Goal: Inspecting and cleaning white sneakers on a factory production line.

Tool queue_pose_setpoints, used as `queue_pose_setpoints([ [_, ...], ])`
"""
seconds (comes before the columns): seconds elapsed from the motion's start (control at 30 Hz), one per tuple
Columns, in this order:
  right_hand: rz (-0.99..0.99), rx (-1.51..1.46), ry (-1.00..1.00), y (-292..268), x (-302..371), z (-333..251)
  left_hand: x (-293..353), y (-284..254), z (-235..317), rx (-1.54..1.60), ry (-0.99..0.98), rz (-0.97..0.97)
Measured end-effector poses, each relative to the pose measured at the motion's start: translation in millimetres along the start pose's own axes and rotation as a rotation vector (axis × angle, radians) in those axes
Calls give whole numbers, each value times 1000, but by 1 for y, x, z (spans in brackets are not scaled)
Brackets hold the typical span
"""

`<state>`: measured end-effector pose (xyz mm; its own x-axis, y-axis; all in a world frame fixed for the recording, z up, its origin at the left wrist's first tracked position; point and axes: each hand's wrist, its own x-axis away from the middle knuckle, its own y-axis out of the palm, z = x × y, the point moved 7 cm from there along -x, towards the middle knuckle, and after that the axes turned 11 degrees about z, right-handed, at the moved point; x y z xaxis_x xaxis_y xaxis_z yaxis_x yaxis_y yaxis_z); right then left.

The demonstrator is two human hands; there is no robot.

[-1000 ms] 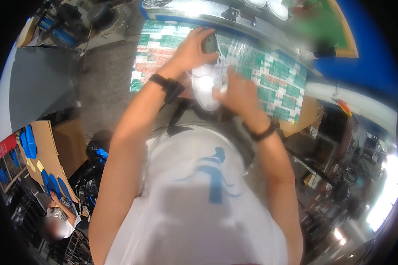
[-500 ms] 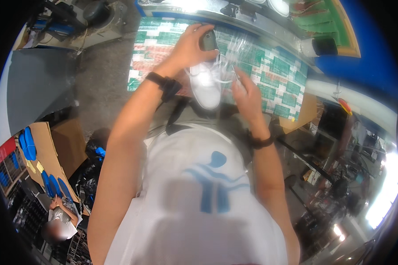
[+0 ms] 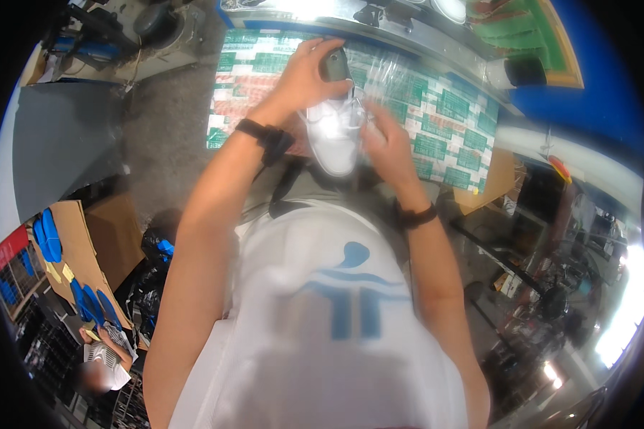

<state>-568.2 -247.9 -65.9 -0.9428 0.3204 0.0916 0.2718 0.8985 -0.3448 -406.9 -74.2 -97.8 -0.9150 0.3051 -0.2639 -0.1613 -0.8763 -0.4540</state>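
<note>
A white lace-up shoe (image 3: 333, 149) stands toe toward me on a surface covered in green, white and red printed sheeting (image 3: 436, 107). My left hand (image 3: 302, 80) grips it at the heel, thumb and fingers closed around the grey-green collar opening (image 3: 334, 66). White laces (image 3: 352, 113) hang loosely looped over its tongue and right side. Close against those laces, my right hand (image 3: 389, 149) has its fingers pinched together. Motion blurs it, so what it holds cannot be made out.
A metal-edged bench (image 3: 408, 39) with a green panel (image 3: 522, 36) runs along the far side. At left stand a grey panel (image 3: 64, 146) and a cardboard sheet with blue shoe-sole shapes (image 3: 86, 300). Another person (image 3: 107, 357) works at lower left.
My right hand has moved left, up to the shoe's laces. A thin pointed thing seen earlier at its fingertips is no longer distinct. My left hand keeps its grip on the heel.
</note>
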Motion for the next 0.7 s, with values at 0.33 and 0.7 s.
queue_pose_setpoints([
  [0.33, 6, 657, -212, -43, 72, -10, 0, 3, 0, -22, 12, 40],
  [0.7, -20, 389, -243, 13, 11, -18, 5, 3, -4, 3, -12, 34],
])
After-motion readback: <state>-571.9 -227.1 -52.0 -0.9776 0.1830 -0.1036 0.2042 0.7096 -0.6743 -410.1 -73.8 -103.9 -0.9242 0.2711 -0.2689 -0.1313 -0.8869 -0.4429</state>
